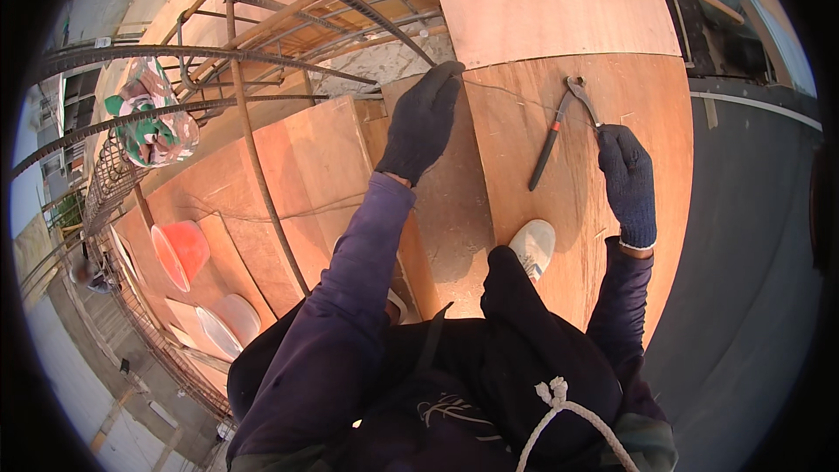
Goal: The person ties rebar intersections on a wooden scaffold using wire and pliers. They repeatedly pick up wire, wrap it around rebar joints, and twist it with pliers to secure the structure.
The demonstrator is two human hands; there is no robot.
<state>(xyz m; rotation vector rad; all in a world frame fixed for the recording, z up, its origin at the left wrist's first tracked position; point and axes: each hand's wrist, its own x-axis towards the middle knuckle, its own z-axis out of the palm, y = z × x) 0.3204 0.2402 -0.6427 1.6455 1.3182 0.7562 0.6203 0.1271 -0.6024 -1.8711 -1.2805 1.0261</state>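
My left hand (423,124), in a dark glove, is closed on a thin wire (507,90) beside the lower end of a ribbed steel bar (384,22). From there the wire runs right toward a pair of end-cutting pliers (560,119). My right hand (627,177), also gloved, grips one handle of the pliers. Their other handle, black with an orange band, swings out to the left, so the handles are spread. Whether the jaws touch the wire, I cannot tell.
Several ribbed bars and a rusty upright rod (247,135) cross the left side. Plywood sheets (647,157) lie underfoot around a recess. A red cone-shaped object (182,253) and a whitish one (231,322) stand at left. Another person in camouflage clothing (157,118) is at far left.
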